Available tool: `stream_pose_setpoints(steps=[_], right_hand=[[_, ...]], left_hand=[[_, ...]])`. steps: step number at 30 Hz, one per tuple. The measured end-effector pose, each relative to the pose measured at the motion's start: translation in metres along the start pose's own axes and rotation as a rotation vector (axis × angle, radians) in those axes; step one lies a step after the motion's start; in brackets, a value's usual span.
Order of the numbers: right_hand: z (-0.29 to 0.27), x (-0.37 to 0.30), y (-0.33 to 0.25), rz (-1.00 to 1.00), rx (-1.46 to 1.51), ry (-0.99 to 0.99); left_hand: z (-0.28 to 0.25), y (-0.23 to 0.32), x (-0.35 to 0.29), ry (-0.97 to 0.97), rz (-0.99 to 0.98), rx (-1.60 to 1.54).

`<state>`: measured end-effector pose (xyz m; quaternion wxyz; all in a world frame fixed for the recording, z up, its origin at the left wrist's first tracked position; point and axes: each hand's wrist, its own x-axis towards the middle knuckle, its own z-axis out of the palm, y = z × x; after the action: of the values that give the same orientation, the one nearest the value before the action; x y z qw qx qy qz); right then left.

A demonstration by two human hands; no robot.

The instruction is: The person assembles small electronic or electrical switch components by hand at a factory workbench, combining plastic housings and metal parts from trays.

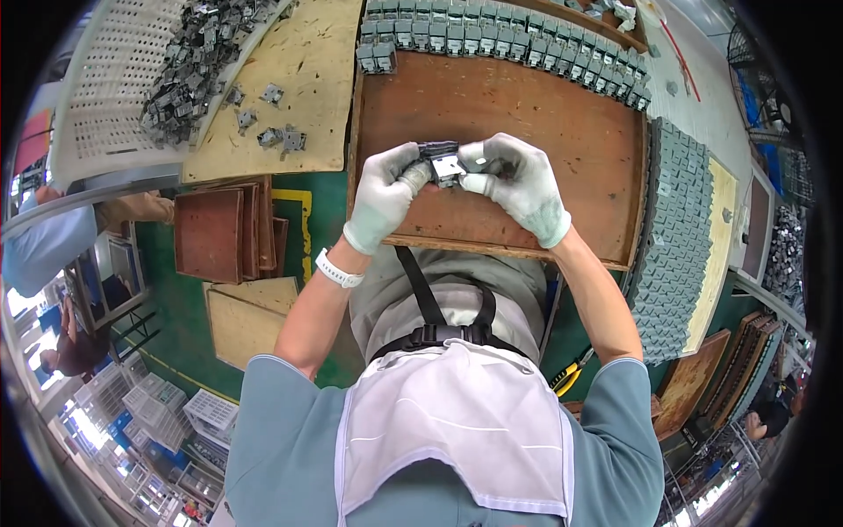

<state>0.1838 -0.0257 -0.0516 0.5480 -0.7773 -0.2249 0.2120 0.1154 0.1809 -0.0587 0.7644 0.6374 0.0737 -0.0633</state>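
Both hands wear white gloves and meet over the near half of a brown wooden tray (500,230). Between them is a small metal part (448,165), boxy, with a bright silver face and a dark upper edge. My left hand (388,186) is closed round its left side, thumb against the front. On the other side my right hand (520,183) pinches with thumb and forefinger at the part's right edge; whether it holds a smaller piece there is too small to tell. Rows of similar grey boxy parts (474,39) line the tray's far side.
Loose parts (283,138) lie on a plywood board (312,88) at left, beside a white perforated crate (114,79) with a heap of metal pieces. Stacked grey parts (672,237) stand right of the tray. Brown trays (211,235) lean at lower left; yellow-handled pliers (569,376) are near my right elbow.
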Motion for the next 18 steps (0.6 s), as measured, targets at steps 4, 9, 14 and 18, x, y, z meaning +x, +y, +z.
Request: stream_pose_setpoints(steps=[4,9,14,18], right_hand=[[-0.005,-0.002,-0.009,0.071,0.218,-0.026],[-0.01,0.001,-0.004,0.11,0.107,-0.125],[0.008,0.023,-0.014,0.112,0.102,-0.06],[0.045,0.057,-0.011,-0.06,-0.089,0.18]], left_hand=[[-0.003,0.004,0.003,-0.085,-0.017,0.008],[0.015,-0.006,-0.005,-0.007,0.014,-0.012],[0.007,-0.02,0.008,0.227,0.111,-0.102],[-0.004,-0.039,0.027,0.396,0.261,-0.004]])
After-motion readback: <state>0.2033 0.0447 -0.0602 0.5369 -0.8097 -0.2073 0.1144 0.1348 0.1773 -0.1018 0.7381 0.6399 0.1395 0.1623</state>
